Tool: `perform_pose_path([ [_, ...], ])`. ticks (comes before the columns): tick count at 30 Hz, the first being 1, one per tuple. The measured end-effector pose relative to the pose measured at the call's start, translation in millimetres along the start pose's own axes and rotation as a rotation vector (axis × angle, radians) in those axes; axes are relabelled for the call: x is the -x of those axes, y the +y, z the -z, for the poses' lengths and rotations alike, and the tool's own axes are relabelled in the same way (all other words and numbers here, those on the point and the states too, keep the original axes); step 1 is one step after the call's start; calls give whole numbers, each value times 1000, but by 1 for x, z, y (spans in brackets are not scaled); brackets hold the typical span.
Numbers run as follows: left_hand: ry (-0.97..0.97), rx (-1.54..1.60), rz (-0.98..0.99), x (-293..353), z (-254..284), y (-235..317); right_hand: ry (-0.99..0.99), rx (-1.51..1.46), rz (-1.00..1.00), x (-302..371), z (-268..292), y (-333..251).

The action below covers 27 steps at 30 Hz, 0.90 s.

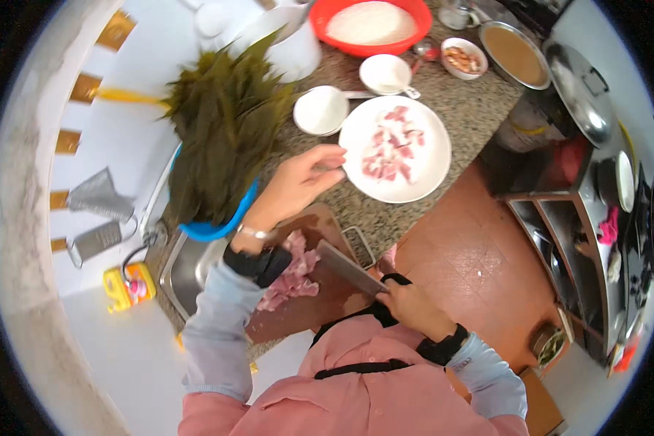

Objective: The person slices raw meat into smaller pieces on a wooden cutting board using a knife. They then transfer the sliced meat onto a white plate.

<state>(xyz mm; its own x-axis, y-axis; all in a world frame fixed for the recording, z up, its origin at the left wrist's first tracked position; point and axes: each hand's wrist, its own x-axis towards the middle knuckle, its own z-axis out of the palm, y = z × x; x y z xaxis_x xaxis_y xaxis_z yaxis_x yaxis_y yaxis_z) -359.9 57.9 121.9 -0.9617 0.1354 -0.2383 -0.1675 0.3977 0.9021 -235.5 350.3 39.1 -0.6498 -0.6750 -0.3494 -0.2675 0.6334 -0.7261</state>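
My right hand (407,301) is closed round the handle of a cleaver (349,269), its broad blade over a brown cutting board (320,221). Raw pink meat (294,276) lies heaped on the board to the left of the blade, partly covered by my left forearm. Farther forward, my left hand (298,185) has its fingers stretched and apart, with the tips at the left rim of a white plate (432,163). Whether they touch the rim, I cannot tell. Small cut pieces of meat (392,149) are spread across that plate.
Long green leaves (225,131) fill a blue basin (229,221) beside the sink (185,272). Behind the plate stand white bowls (321,110), a red basin (316,22) of white grains and a metal bowl (516,54) of brown liquid. A yellow bottle (128,287) is at left.
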Motion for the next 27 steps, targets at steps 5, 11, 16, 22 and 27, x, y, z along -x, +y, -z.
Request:
perform_pose_path([
  [5,601,-128,225,182,44,-70,-68,49,-70,-2,8,-25],
  [11,779,-581,249,321,-37,-161,-88,236,-134,-1,6,-28],
  [16,903,-226,355,305,-84,-156,20,223,-93,7,-11,-21],
  [22,971,370,415,338,-60,-221,65,327,-115,11,-16,-42],
  [27,910,276,398,354,-36,-209,132,333,-103,13,-25,-40],
])
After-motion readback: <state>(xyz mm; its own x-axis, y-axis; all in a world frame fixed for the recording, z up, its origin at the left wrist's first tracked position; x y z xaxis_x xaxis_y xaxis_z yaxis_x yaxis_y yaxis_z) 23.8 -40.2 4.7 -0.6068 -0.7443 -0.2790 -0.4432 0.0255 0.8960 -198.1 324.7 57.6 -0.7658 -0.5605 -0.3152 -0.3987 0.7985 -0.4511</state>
